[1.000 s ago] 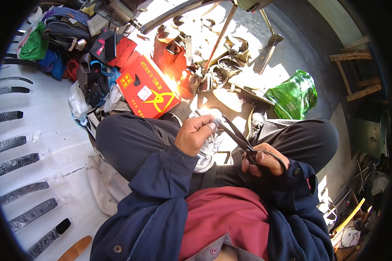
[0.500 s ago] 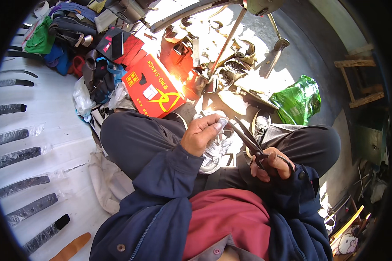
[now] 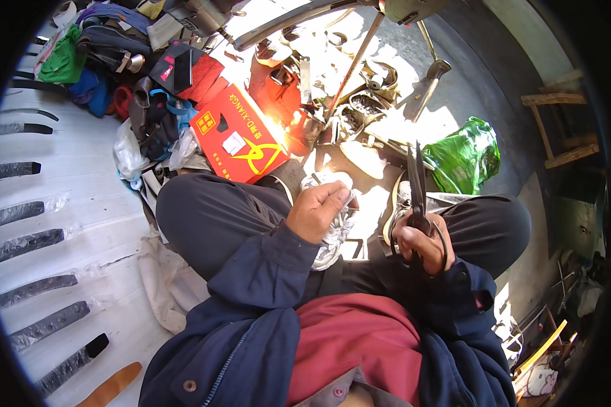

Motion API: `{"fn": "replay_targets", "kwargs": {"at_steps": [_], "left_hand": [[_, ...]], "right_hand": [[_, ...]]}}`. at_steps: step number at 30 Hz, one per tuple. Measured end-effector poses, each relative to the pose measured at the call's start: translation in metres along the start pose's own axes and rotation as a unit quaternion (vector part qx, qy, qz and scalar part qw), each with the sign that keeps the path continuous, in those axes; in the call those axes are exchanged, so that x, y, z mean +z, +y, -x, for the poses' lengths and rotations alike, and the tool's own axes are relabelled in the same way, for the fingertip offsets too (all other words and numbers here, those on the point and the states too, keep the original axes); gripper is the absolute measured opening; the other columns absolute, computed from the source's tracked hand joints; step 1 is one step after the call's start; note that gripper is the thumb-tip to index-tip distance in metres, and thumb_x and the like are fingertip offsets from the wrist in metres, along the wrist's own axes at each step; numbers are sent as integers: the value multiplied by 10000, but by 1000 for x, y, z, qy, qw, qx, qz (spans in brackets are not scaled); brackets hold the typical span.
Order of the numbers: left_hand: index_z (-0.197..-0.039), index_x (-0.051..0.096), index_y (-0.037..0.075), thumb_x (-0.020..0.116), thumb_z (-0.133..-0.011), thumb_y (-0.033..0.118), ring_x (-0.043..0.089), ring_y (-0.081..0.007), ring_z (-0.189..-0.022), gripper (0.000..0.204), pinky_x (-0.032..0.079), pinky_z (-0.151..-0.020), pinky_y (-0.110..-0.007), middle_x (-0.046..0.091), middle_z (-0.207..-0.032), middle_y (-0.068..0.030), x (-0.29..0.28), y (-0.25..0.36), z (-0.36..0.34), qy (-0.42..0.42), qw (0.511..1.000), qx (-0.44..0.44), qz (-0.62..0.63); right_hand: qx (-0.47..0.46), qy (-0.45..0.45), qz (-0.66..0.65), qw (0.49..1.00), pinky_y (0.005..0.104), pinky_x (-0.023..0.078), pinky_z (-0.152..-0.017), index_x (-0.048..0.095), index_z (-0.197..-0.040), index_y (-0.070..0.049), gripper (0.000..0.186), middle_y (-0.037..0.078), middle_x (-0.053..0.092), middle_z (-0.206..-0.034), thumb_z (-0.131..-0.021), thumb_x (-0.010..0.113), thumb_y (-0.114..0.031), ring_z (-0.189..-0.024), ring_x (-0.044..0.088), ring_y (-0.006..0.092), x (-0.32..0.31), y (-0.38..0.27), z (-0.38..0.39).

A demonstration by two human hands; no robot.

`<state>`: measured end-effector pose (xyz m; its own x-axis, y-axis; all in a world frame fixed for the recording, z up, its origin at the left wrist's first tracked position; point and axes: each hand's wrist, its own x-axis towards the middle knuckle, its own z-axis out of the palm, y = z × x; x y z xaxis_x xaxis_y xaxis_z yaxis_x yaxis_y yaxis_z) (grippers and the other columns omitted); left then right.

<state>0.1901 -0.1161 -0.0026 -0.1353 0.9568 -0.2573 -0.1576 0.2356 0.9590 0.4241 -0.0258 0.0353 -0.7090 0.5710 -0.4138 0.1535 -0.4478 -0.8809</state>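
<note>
A white sneaker [image 3: 331, 252] with grey parts lies between my crossed legs. My left hand [image 3: 318, 211] is over it, thumb and forefinger pressed together in a pinch. Whatever sits between those fingertips is hidden, and pale material shows just beyond them. My right hand [image 3: 422, 243] grips dark metal scissors [image 3: 417, 193] by the handle loops. Their blades point up and away from me, slightly parted, to the right of the sneaker.
Beyond my left knee stands a red cardboard box [image 3: 241, 139], beside piled bags and clothes. A green plastic bag [image 3: 463, 157] lies past my right knee. Ahead, a metal stand leg [image 3: 354, 64] rises among scattered shoe parts and tools. A wooden frame [image 3: 560, 129] is at far right.
The scissors have swung from pointing left at my left fingertips to pointing upright, away from the sneaker. My right hand has turned with them. My left hand has shifted only slightly.
</note>
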Motion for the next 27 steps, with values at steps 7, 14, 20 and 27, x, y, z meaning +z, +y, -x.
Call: {"fn": "replay_targets", "kwargs": {"at_steps": [7,14,20,27], "left_hand": [[-947,662,-19,467,-1073,241,551,-99,-837,349,452,-794,-281,641,-849,-32,7,-8,3,-45,995,-46,-77],[-944,643,-41,479,-1058,210,542,-132,-785,320,437,-737,-289,615,-831,-83,6,-12,0,-68,988,-21,-136],[-987,675,-39,503,-999,148,542,-120,-784,254,442,-728,-283,638,-862,-69,9,-4,4,-84,989,-63,-101],[-980,690,-28,513,-970,150,538,-93,-791,251,445,-738,-263,661,-861,-31,7,-1,3,-83,988,-78,-100]], "right_hand": [[-179,122,293,931,263,388,-540,671,-912,4,204,18,550,-660,-811,811,-106,-579,503,87,25,14,-31],[-224,92,425,872,410,522,-609,650,-889,-21,215,138,639,-800,-747,791,-103,-715,660,354,27,11,-43],[-222,117,432,866,395,499,-582,634,-844,-24,170,152,625,-751,-746,759,-86,-660,632,333,20,20,-46],[-88,247,209,942,231,387,-512,656,-862,7,118,3,570,-618,-889,702,-98,-577,489,24,4,19,-48]]}}
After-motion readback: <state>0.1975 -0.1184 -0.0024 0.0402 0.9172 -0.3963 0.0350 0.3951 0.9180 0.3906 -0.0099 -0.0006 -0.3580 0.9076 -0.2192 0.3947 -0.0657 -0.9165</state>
